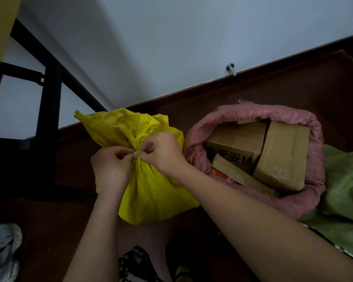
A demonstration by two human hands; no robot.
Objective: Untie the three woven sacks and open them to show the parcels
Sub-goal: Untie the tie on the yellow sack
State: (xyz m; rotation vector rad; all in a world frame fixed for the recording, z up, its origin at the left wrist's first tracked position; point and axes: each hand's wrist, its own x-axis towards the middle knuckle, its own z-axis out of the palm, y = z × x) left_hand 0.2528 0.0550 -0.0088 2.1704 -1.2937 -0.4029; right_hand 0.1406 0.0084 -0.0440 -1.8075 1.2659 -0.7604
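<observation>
A yellow woven sack stands on the dark wooden floor, its neck gathered and bound by a small white tie. My left hand pinches the tie from the left side. My right hand pinches it from the right, fingers curled at the neck. To the right a pink woven sack lies open with its rim rolled down, showing several brown cardboard parcels. A green woven sack sits at the far right, partly cut off by the frame edge; its mouth is out of view.
A black metal frame stands at the left against the white wall. A metal door stop juts from the skirting board. A grey shoe lies at the bottom left. My patterned trouser legs show at the bottom edge.
</observation>
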